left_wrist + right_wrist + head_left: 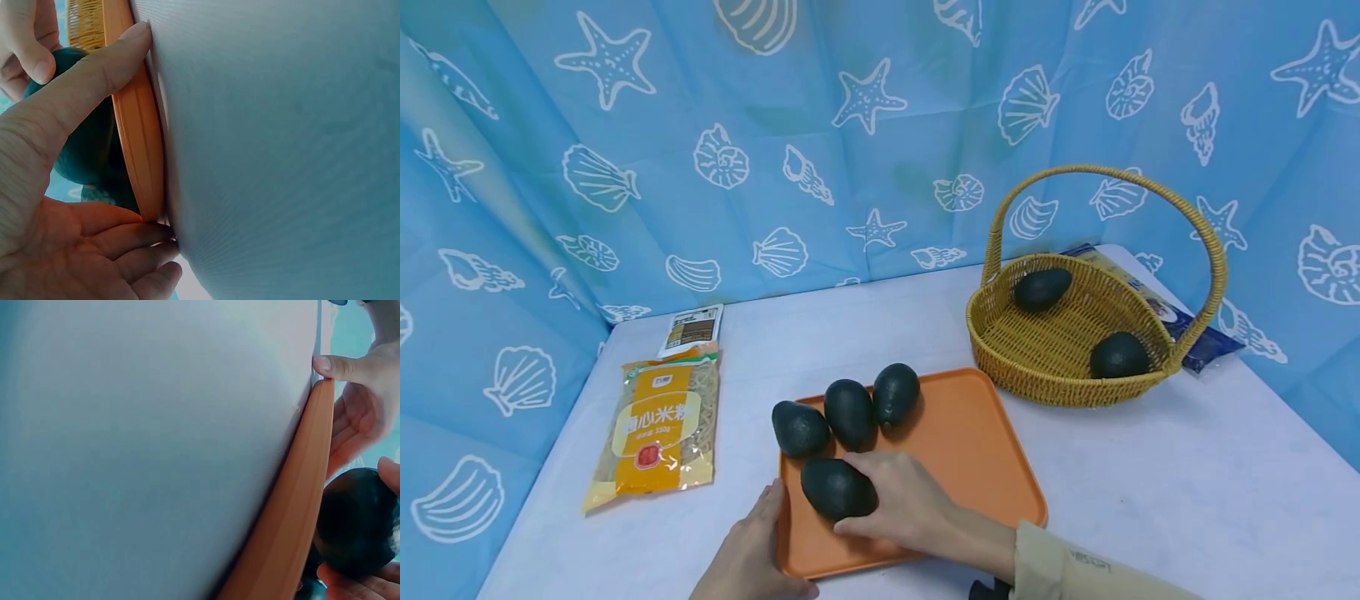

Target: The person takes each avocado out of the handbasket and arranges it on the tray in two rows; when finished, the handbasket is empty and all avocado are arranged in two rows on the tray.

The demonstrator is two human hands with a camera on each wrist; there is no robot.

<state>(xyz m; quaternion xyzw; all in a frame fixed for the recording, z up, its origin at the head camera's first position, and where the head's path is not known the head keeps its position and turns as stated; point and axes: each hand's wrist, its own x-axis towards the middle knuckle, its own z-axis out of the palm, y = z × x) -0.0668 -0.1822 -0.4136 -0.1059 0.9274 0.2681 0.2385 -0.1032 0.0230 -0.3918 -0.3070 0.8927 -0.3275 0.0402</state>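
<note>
My right hand (904, 502) grips a dark avocado (838, 490) from its right side, fingers over the top and thumb at the near side. The avocado is over the front left part of an orange tray (970, 442). Behind it in the tray lie three more avocados, a left one (801, 429), a middle one (850, 412) and a right one (896, 395). At the tray's near left corner rests my left hand (752, 550), its thumb (106, 65) along the front wall and its loosely extended fingers against the left side.
A woven basket (1000, 371) with a tall handle stands at the back right, holding two avocados, one at the back (1042, 289) and one in front (1118, 356). Behind it lies a dark blue package (1208, 346). Left of the tray are a noodle bag (658, 425) and a small packet (692, 329).
</note>
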